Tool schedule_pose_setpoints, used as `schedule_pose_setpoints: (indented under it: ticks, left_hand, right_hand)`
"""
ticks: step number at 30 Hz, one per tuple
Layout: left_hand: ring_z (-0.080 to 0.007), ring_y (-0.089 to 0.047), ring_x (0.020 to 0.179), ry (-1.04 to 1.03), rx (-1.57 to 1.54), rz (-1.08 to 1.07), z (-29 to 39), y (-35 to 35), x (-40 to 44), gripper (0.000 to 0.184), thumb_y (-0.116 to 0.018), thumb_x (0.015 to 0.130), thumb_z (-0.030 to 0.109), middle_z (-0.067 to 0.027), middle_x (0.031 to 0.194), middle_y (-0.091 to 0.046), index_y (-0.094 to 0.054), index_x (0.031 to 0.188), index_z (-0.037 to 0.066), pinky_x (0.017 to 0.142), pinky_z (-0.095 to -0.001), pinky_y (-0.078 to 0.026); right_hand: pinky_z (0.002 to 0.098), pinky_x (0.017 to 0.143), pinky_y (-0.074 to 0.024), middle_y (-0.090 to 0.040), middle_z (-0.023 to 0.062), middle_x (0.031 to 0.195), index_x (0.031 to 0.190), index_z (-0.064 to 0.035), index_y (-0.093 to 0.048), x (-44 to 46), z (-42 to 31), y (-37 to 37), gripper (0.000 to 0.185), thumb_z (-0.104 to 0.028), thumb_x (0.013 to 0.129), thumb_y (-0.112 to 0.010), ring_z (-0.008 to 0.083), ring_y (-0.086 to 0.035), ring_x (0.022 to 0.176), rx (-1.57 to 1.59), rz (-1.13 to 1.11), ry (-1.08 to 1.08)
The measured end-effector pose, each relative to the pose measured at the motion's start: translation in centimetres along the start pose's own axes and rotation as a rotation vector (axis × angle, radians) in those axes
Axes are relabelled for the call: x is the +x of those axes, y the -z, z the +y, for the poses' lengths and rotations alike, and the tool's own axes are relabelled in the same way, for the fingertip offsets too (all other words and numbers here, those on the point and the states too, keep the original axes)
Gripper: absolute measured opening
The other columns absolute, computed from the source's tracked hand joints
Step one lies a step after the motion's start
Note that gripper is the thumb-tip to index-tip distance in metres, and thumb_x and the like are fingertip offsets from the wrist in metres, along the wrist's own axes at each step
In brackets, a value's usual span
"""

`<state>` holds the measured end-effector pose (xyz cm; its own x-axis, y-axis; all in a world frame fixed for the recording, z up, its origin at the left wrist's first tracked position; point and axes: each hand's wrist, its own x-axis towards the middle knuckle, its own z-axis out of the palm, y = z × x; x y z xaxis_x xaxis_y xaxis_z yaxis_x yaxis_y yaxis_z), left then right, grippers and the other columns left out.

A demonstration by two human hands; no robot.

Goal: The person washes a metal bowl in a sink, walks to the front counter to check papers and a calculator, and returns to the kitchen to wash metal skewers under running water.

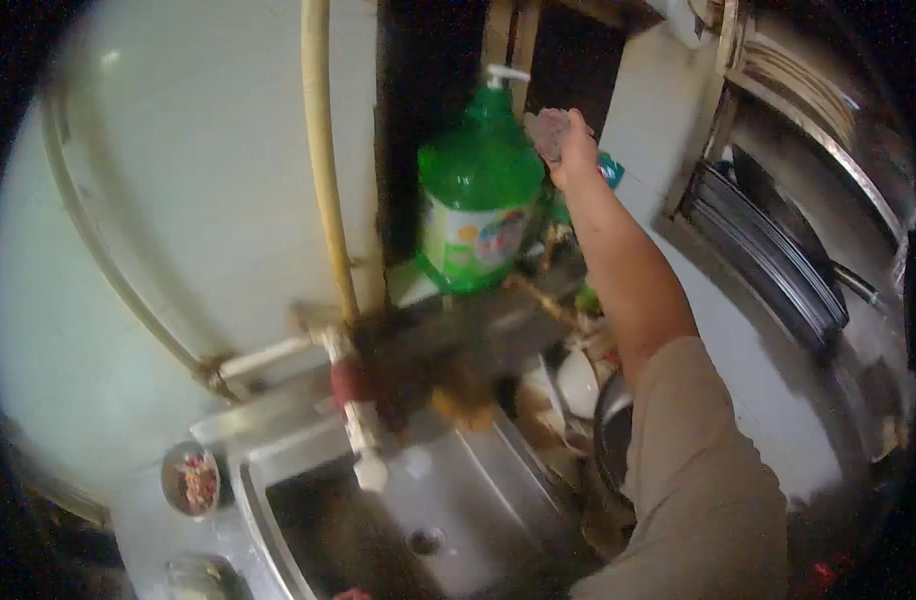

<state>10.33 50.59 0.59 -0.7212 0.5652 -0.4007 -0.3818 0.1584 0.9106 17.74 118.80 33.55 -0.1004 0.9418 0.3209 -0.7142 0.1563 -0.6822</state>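
My right hand (576, 150) is stretched far forward, its fingers closed around a crumpled greyish-pink scrubber (550, 134). Just left of it stands a big green dish soap bottle (483, 180) with a white pump (505, 74) on top. The scrubber is beside the bottle's shoulder, a little below the pump; whether they touch I cannot tell. Of my left hand (353, 594), only a sliver shows at the bottom edge over the sink (468, 500), and its fingers are hidden.
A white tap (363, 445) hangs over the steel sink. Dishes with a white bowl (578, 383) are piled right of it. A small bowl of chopped food (192, 480) sits at the left. Plates and pans (768, 245) fill a rack at the right.
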Motion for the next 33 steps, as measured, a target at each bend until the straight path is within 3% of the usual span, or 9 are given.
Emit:
schedule_pose_setpoints:
  ticks: [3, 6, 11, 17, 22, 24, 27, 31, 33]
  left_hand:
    - [-0.0131, -0.054, 0.074, 0.101, -0.219, 0.030, -8.6, 4.0, 3.5, 0.021, -0.055, 0.086, 0.026, -0.0036, 0.084, -0.058, -0.055, 0.092, 0.006, 0.066, -0.0267, -0.046]
    - [-0.0130, -0.053, 0.071, 0.040, -0.028, 0.145, -6.6, -0.8, 1.2, 0.022, -0.051, 0.084, 0.025, -0.0025, 0.079, -0.056, -0.053, 0.093, 0.006, 0.062, -0.0301, -0.046]
    - [-0.0299, -0.058, 0.099, 0.315, 0.616, 0.186, -30.8, 6.1, 7.3, 0.057, -0.056, 0.080, 0.044, -0.0201, 0.103, -0.062, -0.053, 0.117, 0.001, 0.079, -0.0387, -0.046]
    - [-0.0383, -0.054, 0.103, 0.565, 0.793, 0.008, -34.0, -2.5, 9.1, 0.076, -0.058, 0.073, 0.058, -0.0187, 0.119, -0.054, -0.048, 0.124, 0.003, 0.087, -0.0427, -0.044]
    - [-0.0390, -0.033, 0.124, 0.644, 1.323, 0.621, -40.0, -4.5, 14.1, 0.104, -0.063, 0.064, 0.063, -0.0172, 0.139, -0.028, -0.016, 0.139, 0.009, 0.102, -0.0481, -0.026]
    - [-0.0375, -0.030, 0.127, 0.580, 1.248, 0.645, -41.2, -3.7, 13.4, 0.109, -0.065, 0.062, 0.063, -0.0166, 0.141, -0.026, -0.013, 0.140, 0.010, 0.103, -0.0497, -0.025]
    - [-0.0345, -0.038, 0.121, 0.571, 1.255, 0.499, -31.7, -2.8, 12.2, 0.093, -0.065, 0.064, 0.060, -0.0157, 0.133, -0.036, -0.026, 0.133, 0.010, 0.098, -0.0486, -0.032]
    - [-0.0304, -0.049, 0.113, 0.631, 1.351, 0.137, -13.7, -3.8, 11.1, 0.074, -0.065, 0.068, 0.055, -0.0144, 0.122, -0.049, -0.044, 0.123, 0.009, 0.092, -0.0471, -0.041]
    - [-0.0304, -0.053, 0.108, 0.611, 1.357, 0.099, -15.2, -3.5, 11.1, 0.060, -0.063, 0.073, 0.050, -0.0145, 0.116, -0.054, -0.052, 0.115, 0.009, 0.088, -0.0452, -0.045]
  right_hand:
    - [0.0404, 0.089, -0.0425, -0.056, 0.0097, 0.114, 0.109, -0.0062, -0.053, -9.7, 0.0, 2.2, 0.036, -0.034, 0.090, -0.039, 0.0256, -0.053, 0.105, -0.002, -0.040, -0.137]
    - [0.0424, 0.095, -0.0387, -0.054, 0.0129, 0.119, 0.114, -0.0039, -0.051, -20.5, 2.6, 7.1, 0.039, -0.031, 0.088, -0.040, 0.0263, -0.049, 0.113, 0.194, -0.106, -0.441]
    - [0.0433, 0.094, -0.0407, -0.048, 0.0170, 0.126, 0.122, 0.0023, -0.044, -41.3, 9.9, 16.3, 0.050, -0.035, 0.088, -0.037, 0.0281, -0.047, 0.116, 0.214, 0.225, -0.987]
    - [0.0423, 0.094, -0.0416, -0.050, 0.0183, 0.122, 0.118, 0.0013, -0.047, -56.4, 14.1, 22.3, 0.049, -0.037, 0.091, -0.031, 0.0302, -0.049, 0.112, 0.249, 0.243, -1.316]
    - [0.0415, 0.095, -0.0405, -0.051, 0.0162, 0.122, 0.116, 0.0000, -0.050, -57.6, 13.8, 22.4, 0.050, -0.040, 0.090, -0.034, 0.0290, -0.050, 0.110, -0.073, 0.335, -1.366]
    - [0.0415, 0.095, -0.0404, -0.053, 0.0142, 0.119, 0.115, -0.0019, -0.051, -57.6, 13.8, 22.1, 0.049, -0.041, 0.090, -0.037, 0.0280, -0.051, 0.109, -0.118, 0.347, -1.361]
    - [0.0407, 0.095, -0.0407, -0.055, 0.0120, 0.118, 0.115, -0.0035, -0.052, -57.8, 14.3, 21.4, 0.047, -0.040, 0.089, -0.039, 0.0268, -0.052, 0.108, -0.209, 0.564, -1.381]
    - [0.0406, 0.095, -0.0405, -0.055, 0.0116, 0.118, 0.117, -0.0027, -0.051, -58.0, 14.7, 20.3, 0.047, -0.039, 0.090, -0.039, 0.0268, -0.052, 0.108, -0.152, 0.439, -1.403]
    - [0.0402, 0.094, -0.0406, -0.055, 0.0114, 0.119, 0.117, -0.0021, -0.051, -58.6, 15.5, 21.7, 0.048, -0.039, 0.090, -0.038, 0.0263, -0.052, 0.109, -0.073, 0.420, -1.429]
